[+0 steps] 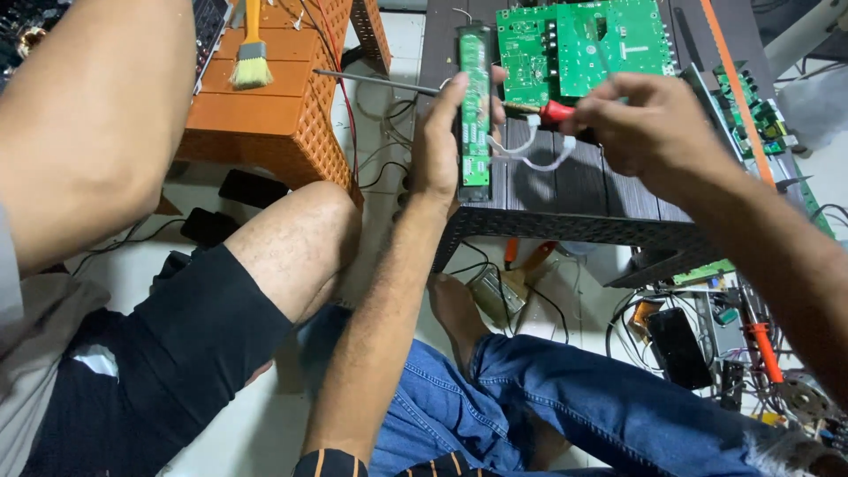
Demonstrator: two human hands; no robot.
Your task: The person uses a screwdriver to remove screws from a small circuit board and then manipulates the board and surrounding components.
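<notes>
Left hand [440,146] is up over the front edge of the dark slatted tabletop [574,190], fingers curled around a long narrow green circuit strip [475,110], holding it upright with its face toward the camera; the strip stands taller than the hand, top end above the fingertips, bottom end level with the wrist. Right hand [649,124] sits just to the right of it, closed in a fist around a red-handled screwdriver [555,111], and the long metal shaft runs leftward behind the strip and pokes out well past it, out over the gap toward the orange plastic stool [265,115]. White wires [534,157] loop from the strip's lower half across to the right hand. Behind both hands a large green circuit board [583,44] lies flat on the tabletop. On the stool, a yellow-handled brush [252,53] rests. Another person's bare knee [305,234] is close at left, below the stool.
</notes>
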